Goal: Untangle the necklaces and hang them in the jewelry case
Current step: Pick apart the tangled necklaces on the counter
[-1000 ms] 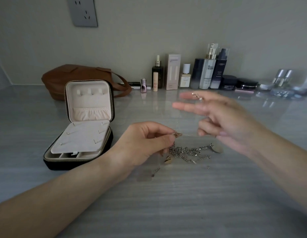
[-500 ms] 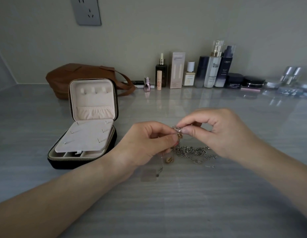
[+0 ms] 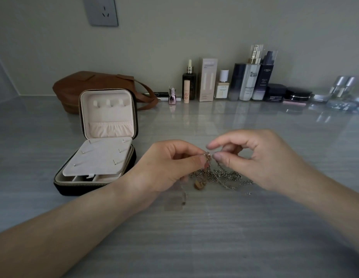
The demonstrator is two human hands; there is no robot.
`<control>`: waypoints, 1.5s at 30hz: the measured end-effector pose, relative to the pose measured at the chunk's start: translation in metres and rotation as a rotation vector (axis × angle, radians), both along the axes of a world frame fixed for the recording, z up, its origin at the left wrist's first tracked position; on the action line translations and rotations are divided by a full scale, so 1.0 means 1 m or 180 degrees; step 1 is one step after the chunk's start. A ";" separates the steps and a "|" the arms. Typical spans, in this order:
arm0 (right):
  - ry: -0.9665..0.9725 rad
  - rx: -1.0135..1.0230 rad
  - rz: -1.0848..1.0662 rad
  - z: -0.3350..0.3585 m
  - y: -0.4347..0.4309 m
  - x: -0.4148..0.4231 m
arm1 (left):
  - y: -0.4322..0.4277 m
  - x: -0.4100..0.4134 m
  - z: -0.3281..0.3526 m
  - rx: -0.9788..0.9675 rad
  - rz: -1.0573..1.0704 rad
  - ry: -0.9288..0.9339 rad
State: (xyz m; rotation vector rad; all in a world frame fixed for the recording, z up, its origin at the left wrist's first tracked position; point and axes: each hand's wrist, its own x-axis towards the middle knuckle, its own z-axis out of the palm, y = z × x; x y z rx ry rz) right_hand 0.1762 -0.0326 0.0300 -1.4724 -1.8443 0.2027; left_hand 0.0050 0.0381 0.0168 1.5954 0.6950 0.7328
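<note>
On the grey table, one black jewelry case stands open at centre left, apart from the two hands at mid-frame. The left hand pinches the top of the tangled necklaces, which hang below its fingertips onto the table. The right hand, thumb and forefinger slightly parted, meets the same spot — whether it grips, or how many chains, I cannot tell.

Grey streaked table carries the open jewelry case at left, a brown bag behind it, cosmetic bottles lining the wall, tangled necklaces mid-table.
</note>
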 end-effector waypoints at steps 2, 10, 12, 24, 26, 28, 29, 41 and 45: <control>-0.0033 0.0021 -0.0009 0.001 0.000 -0.001 | 0.000 -0.001 0.001 0.0005 -0.0012 0.0003; 0.0167 0.0222 -0.0014 0.000 0.001 -0.002 | 0.001 -0.003 0.002 -0.0017 -0.0072 -0.0016; 0.0198 0.0329 -0.0040 0.000 0.002 -0.001 | 0.001 -0.003 0.001 0.0020 -0.0079 0.0044; -0.0098 0.0734 -0.0089 0.006 -0.001 -0.005 | -0.003 0.001 0.005 0.0008 0.0016 -0.0181; -0.0132 0.0734 -0.0058 0.006 -0.001 -0.006 | -0.005 0.003 0.007 0.0145 0.0007 -0.0213; -0.0186 0.0758 -0.0049 0.006 -0.001 -0.006 | -0.005 0.004 0.009 0.0204 0.0036 -0.0255; -0.0219 0.0775 -0.0057 0.006 -0.001 -0.006 | -0.005 0.004 0.009 0.0196 0.0045 -0.0262; -0.0323 0.0847 -0.0116 0.004 -0.001 -0.005 | 0.000 0.000 0.007 0.0193 0.0414 0.0050; -0.0168 0.0816 -0.0116 0.008 -0.004 -0.004 | 0.000 -0.001 0.007 0.0281 0.0463 0.0096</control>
